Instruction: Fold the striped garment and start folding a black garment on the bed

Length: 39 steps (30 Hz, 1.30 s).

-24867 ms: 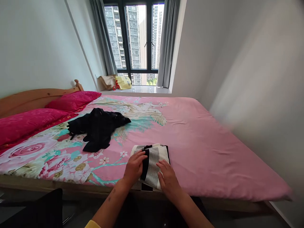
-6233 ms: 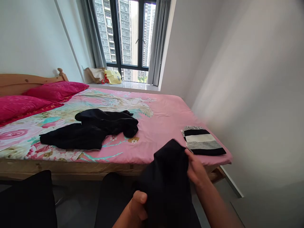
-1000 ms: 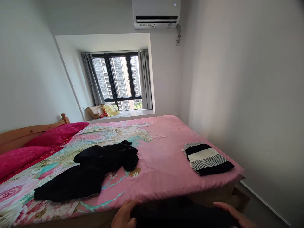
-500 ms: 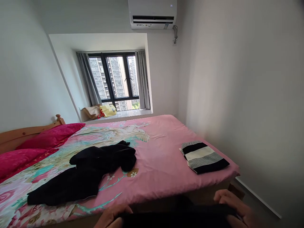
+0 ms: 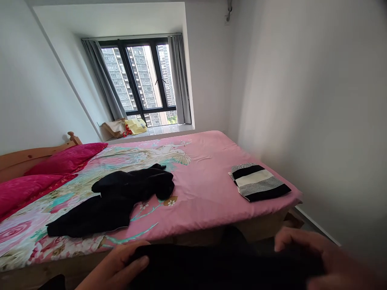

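The left hand (image 5: 116,266) and the right hand (image 5: 314,257) each grip one end of a black garment (image 5: 217,266), fingers curled over its top edge. The garment is stretched level between them, in front of the bed (image 5: 208,193). On the bed lie a loose pile of black clothes (image 5: 121,197) and, well apart, a folded striped garment (image 5: 256,182). Two bags (image 5: 123,127) rest on the windowsill; their contents cannot be seen.

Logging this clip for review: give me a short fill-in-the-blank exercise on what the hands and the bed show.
1. Both hands, left hand and right hand, hold a ____ cloth.
2. The folded striped garment lies near the bed's ____ corner.
3. The black pile lies on the bed, ____ of the striped garment.
4. The pillows are ____.

Missing words: black; right; left; pink
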Each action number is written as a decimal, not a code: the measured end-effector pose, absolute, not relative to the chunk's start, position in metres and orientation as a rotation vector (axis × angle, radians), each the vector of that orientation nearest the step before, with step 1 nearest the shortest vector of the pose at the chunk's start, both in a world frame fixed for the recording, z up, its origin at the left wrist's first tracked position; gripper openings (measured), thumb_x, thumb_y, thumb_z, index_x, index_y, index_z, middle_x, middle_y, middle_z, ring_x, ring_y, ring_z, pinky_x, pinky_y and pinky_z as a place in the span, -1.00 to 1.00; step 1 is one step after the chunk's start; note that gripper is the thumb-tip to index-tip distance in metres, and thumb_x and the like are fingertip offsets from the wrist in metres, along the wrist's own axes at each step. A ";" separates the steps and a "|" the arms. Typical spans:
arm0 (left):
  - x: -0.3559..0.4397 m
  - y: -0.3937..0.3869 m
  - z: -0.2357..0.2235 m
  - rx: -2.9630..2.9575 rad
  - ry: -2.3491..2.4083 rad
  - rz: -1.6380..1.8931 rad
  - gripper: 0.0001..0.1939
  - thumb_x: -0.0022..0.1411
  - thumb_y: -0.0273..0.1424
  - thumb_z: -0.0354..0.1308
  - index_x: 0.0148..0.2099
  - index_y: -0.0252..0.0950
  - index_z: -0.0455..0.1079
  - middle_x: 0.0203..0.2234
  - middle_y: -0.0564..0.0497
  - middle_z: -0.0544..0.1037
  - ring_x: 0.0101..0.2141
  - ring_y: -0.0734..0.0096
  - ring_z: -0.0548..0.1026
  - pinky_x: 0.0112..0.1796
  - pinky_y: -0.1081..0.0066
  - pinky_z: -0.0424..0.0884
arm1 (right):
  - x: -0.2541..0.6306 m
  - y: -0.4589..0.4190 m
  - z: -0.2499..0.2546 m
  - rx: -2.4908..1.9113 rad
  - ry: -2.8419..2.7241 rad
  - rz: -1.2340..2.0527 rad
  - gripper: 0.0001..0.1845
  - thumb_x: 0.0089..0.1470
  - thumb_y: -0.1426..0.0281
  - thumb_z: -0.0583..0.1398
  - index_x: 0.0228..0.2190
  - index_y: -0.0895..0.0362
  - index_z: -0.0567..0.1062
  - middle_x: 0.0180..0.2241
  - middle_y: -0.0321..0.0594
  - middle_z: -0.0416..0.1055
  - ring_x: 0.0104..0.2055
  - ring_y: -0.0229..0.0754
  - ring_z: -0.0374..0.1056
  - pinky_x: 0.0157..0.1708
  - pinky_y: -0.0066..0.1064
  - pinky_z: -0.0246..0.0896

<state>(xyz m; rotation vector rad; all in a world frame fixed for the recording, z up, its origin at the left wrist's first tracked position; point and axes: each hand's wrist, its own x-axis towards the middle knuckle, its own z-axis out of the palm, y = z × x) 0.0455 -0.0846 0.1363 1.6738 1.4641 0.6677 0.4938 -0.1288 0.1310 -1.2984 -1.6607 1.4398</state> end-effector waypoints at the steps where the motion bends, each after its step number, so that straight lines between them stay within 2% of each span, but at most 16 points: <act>1: 0.047 -0.072 0.140 1.678 1.442 0.659 -0.73 -0.02 -0.17 0.28 -0.29 -0.21 0.54 -0.41 0.02 0.56 -0.33 0.21 0.46 -0.28 0.37 0.44 | 0.492 -0.112 0.137 -1.306 -1.731 1.368 -0.55 -0.22 0.10 0.31 -0.28 0.05 0.48 -0.37 -0.21 0.45 -0.40 -0.14 0.38 -0.46 -0.45 0.25; 4: 0.062 -0.009 0.151 1.705 1.393 0.790 -0.69 -0.12 -0.19 0.34 -0.37 -0.32 0.52 -0.48 -0.01 0.52 -0.39 0.28 0.42 -0.34 0.41 0.40 | 0.477 -0.039 0.153 -1.420 -1.820 0.803 -0.57 -0.05 0.07 0.21 -0.27 0.14 0.51 -0.28 -0.13 0.47 -0.21 -0.07 0.38 -0.24 -0.36 0.27; 6: 0.076 0.042 0.154 1.666 1.437 1.175 -0.60 -0.14 -0.21 0.34 -0.25 -0.34 0.50 -0.40 -0.01 0.51 -0.31 0.29 0.43 -0.24 0.40 0.37 | 0.467 0.012 0.159 -1.513 -1.639 0.460 -0.49 -0.01 0.02 0.16 -0.23 0.21 0.49 -0.33 -0.11 0.46 -0.26 -0.09 0.37 -0.21 -0.29 0.25; 8: 0.087 0.083 0.149 1.518 1.534 1.436 -0.49 -0.09 -0.18 0.30 -0.10 -0.36 0.44 -0.35 -0.01 0.48 -0.33 0.36 0.42 -0.24 0.38 0.35 | 0.464 0.048 0.161 -1.479 -1.516 0.367 -0.46 0.07 0.05 0.10 -0.11 0.23 0.42 -0.25 -0.06 0.44 -0.22 -0.13 0.36 -0.19 -0.30 0.24; 12: 0.087 0.107 0.105 1.437 1.539 1.450 -0.43 0.00 -0.10 0.19 0.01 -0.33 0.35 -0.23 -0.04 0.48 -0.27 0.39 0.44 -0.23 0.41 0.34 | 0.477 0.061 0.144 -1.348 -1.492 0.412 -0.57 0.15 0.05 0.03 -0.15 0.11 0.40 -0.17 -0.10 0.43 -0.19 -0.18 0.35 -0.21 -0.38 0.25; 14: 0.082 0.093 0.066 1.425 1.569 1.385 -0.48 -0.03 -0.10 0.21 -0.08 -0.33 0.38 -0.25 -0.04 0.49 -0.26 0.37 0.44 -0.23 0.41 0.33 | 0.482 0.049 0.118 -1.395 -1.556 0.459 -0.62 0.11 0.06 0.08 -0.23 0.09 0.43 -0.24 -0.13 0.45 -0.24 -0.16 0.34 -0.23 -0.35 0.24; 17: 0.085 0.057 0.001 1.379 1.666 1.236 -0.60 -0.12 -0.15 0.28 -0.30 -0.34 0.40 -0.45 0.01 0.48 -0.38 0.36 0.43 -0.29 0.40 0.32 | 0.469 0.027 0.059 -1.519 -1.646 0.575 -0.66 0.02 0.13 0.16 -0.31 0.14 0.45 -0.31 -0.14 0.44 -0.27 -0.12 0.36 -0.24 -0.30 0.25; 20: 0.103 0.018 -0.051 1.351 1.718 1.033 -0.67 -0.18 -0.18 0.33 -0.51 -0.32 0.36 -0.66 0.08 0.38 -0.54 0.36 0.37 -0.43 0.39 0.27 | 0.432 0.006 -0.004 -1.530 -1.761 0.647 -0.54 -0.07 0.21 0.23 -0.12 0.16 0.39 -0.16 -0.12 0.40 -0.10 -0.09 0.32 -0.07 -0.26 0.22; 22: 0.117 -0.001 -0.071 1.351 1.708 0.921 -0.68 -0.21 -0.22 0.36 -0.48 -0.33 0.40 -0.66 0.06 0.41 -0.55 0.33 0.38 -0.45 0.38 0.26 | 0.401 -0.008 -0.037 -1.549 -1.781 0.632 -0.44 -0.12 0.27 0.26 -0.05 0.14 0.33 -0.05 -0.10 0.34 -0.02 -0.07 0.28 -0.01 -0.25 0.17; 24: 0.128 -0.012 -0.079 1.326 1.700 0.860 -0.63 -0.20 -0.24 0.36 -0.33 -0.35 0.45 -0.56 0.01 0.50 -0.45 0.24 0.46 -0.39 0.37 0.30 | 0.371 -0.018 -0.060 -1.589 -1.780 0.684 -0.61 -0.09 0.33 0.22 -0.16 0.14 0.38 -0.12 -0.11 0.38 -0.05 -0.06 0.30 -0.04 -0.25 0.18; 27: 0.134 -0.011 -0.078 1.221 1.705 0.953 -0.60 -0.04 -0.20 0.27 -0.17 -0.32 0.46 -0.37 -0.08 0.57 -0.21 0.09 0.49 -0.20 0.29 0.34 | 0.342 -0.024 -0.078 -1.657 -1.764 0.816 -0.86 0.02 0.34 0.12 -0.36 0.13 0.40 -0.42 -0.20 0.43 -0.34 -0.10 0.39 -0.31 -0.30 0.25; 29: 0.132 -0.002 -0.073 1.165 1.688 1.066 -0.63 0.06 -0.17 0.18 -0.15 -0.31 0.47 -0.30 -0.10 0.58 -0.11 0.05 0.46 -0.11 0.23 0.32 | 0.335 -0.018 -0.083 -1.670 -1.735 0.829 -0.79 0.09 0.33 0.05 -0.29 0.15 0.40 -0.49 -0.21 0.43 -0.43 -0.11 0.39 -0.38 -0.31 0.25; 32: 0.127 0.014 -0.063 1.113 1.608 1.187 -0.62 0.13 -0.19 0.08 -0.09 -0.32 0.42 -0.18 -0.10 0.55 -0.06 0.12 0.44 -0.08 0.27 0.35 | 0.338 -0.001 -0.086 -1.657 -1.681 0.755 -0.60 0.15 0.38 -0.06 -0.02 0.24 0.31 -0.21 -0.04 0.45 -0.16 -0.05 0.40 -0.16 -0.25 0.26; 35: 0.127 0.027 -0.053 1.012 1.514 1.291 -0.62 0.19 -0.26 -0.03 0.00 -0.31 0.31 -0.13 -0.09 0.51 -0.12 0.29 0.47 -0.15 0.37 0.41 | 0.346 0.017 -0.082 -1.625 -1.674 0.685 -0.48 0.13 0.45 -0.08 0.13 0.27 0.18 0.09 0.05 0.26 0.13 -0.04 0.20 0.08 -0.21 0.12; 37: 0.128 0.032 -0.047 0.941 1.488 1.320 -0.63 0.18 -0.31 -0.06 0.02 -0.29 0.27 -0.23 -0.04 0.52 -0.27 0.39 0.51 -0.29 0.44 0.44 | 0.348 0.023 -0.078 -1.584 -1.724 0.675 -0.52 0.07 0.52 -0.06 0.04 0.24 0.32 0.04 0.02 0.31 0.11 -0.04 0.22 0.09 -0.20 0.11; 39: 0.130 0.035 -0.043 0.884 1.481 1.311 -0.64 0.16 -0.33 -0.06 0.00 -0.28 0.25 -0.40 0.03 0.50 -0.47 0.47 0.47 -0.47 0.49 0.40 | 0.344 0.025 -0.073 -1.525 -1.800 0.690 -0.59 0.01 0.56 -0.04 -0.15 0.21 0.47 -0.12 -0.04 0.43 -0.02 -0.05 0.31 0.02 -0.23 0.17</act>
